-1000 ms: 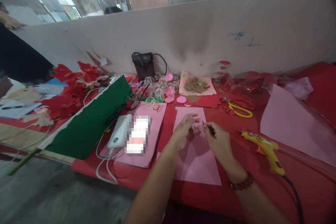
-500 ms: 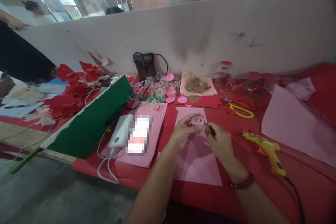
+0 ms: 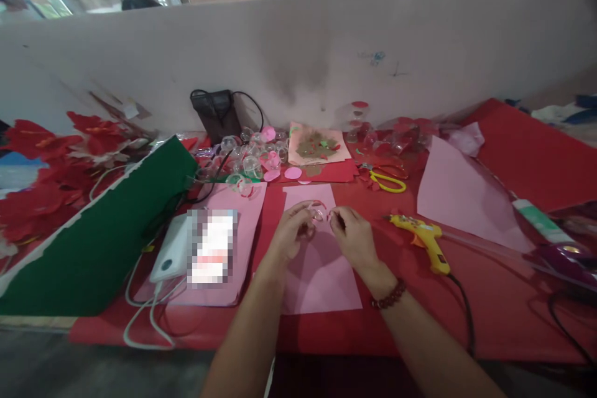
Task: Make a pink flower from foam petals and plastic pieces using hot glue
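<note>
Left hand [image 3: 290,234] grasps a small clear plastic piece [image 3: 318,211], thumb and fingers curled around its left side. Right hand [image 3: 353,234] has its fingertips drawn together at the piece's right edge; can't tell if they pinch the rim or a small red bit there. Piece sits mid-frame, raised over a pink sheet [image 3: 321,283], red showing along its upper edge, finer detail too small to read. Dark red bead bracelet [image 3: 389,296] on right wrist.

Right of center: yellow glue gun [image 3: 422,236] on the red table cover [image 3: 401,329], nozzle toward the hands, black cord running down. Above it, yellow-handled scissors [image 3: 392,184]. Farther right, a larger pink sheet [image 3: 461,196]; red sheet [image 3: 527,158] at upper right; white-and-green tube [image 3: 541,222] near right edge.

Left of center: stack of pink sheets [image 3: 249,217] bearing a white device [image 3: 168,252] with white cables, beside a pixelated screen [image 3: 212,249]. Green panel [image 3: 107,242] slants across the left, red flowers [image 3: 41,155] behind it.

Upper middle: heap of clear plastic cups [image 3: 252,166], pink discs among them; black bag [image 3: 215,115] leans on the pale partition [image 3: 298,56]; peach paper [image 3: 297,150] with a brownish patch lies right of the heap.
</note>
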Demonstrator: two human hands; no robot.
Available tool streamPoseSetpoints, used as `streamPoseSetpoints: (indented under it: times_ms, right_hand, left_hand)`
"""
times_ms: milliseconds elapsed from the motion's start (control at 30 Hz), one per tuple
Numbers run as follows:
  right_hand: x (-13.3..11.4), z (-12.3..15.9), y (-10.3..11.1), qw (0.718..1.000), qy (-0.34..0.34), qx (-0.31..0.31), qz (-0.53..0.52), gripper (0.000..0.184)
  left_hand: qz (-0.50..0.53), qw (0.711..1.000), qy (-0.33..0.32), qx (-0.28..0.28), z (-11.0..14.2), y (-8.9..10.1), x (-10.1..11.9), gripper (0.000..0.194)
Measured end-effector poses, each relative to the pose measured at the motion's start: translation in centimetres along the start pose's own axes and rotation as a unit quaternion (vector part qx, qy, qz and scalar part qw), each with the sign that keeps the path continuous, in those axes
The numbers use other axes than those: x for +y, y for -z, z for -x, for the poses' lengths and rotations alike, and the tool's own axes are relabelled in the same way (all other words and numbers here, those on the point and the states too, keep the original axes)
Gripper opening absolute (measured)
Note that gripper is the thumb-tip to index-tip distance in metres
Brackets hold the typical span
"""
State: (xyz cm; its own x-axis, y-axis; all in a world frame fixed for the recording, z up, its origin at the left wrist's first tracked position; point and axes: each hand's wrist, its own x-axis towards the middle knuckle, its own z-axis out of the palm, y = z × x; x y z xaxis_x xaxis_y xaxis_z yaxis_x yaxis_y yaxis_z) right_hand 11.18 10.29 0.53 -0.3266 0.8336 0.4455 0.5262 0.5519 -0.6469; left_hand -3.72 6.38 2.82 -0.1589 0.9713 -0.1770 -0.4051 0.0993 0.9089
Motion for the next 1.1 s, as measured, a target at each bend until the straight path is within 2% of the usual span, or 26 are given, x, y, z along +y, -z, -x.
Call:
streamPoseSetpoints:
  times_ms: [267, 467, 633, 733, 833, 933, 1100]
  right_hand:
    - [-0.18, 0.06, -0.46, 0.975, -0.095, -0.028, -0.201, 0.023]
    - [-0.1, -0.14, -0.43, 0.946, -0.165, -0.055, -0.274, 0.028]
    - [-0.39, -0.35, -0.29, 0.899, -0.233, -0.054, -0.367, 0.037]
    - [0.0, -0.34, -0.57, 0.887, -0.249, -0.057, -0.385, 0.035]
    - [0.41, -0.29, -0.64, 0.899, -0.241, -0.059, -0.36, 0.034]
    - [0.47, -0.2, -0.4, 0.928, -0.209, -0.073, -0.298, 0.035]
    - [0.17, 0.02, -0.17, 0.989, -0.083, -0.064, -0.105, 0.029]
  left_hand:
    - [-0.002, 0.999, -0.001, 0.033, -0.14, -0.13, 0.02, 0.038]
    - [0.01, 1.0, -0.021, 0.014, -0.2, -0.03, -0.32, 0.043]
    - [-0.004, 0.998, -0.063, -0.01, -0.04, -0.21, -0.52, 0.044]
    - [-0.002, 0.997, -0.073, -0.022, 0.08, -0.41, -0.6, 0.043]
    - [-0.013, 0.997, -0.079, -0.022, 0.09, -0.42, -0.7, 0.043]
    - [-0.021, 0.996, -0.083, -0.018, 0.01, -0.3, -0.82, 0.045]
    - [-0.031, 0.996, -0.078, -0.008, -0.11, -0.27, -0.95, 0.045]
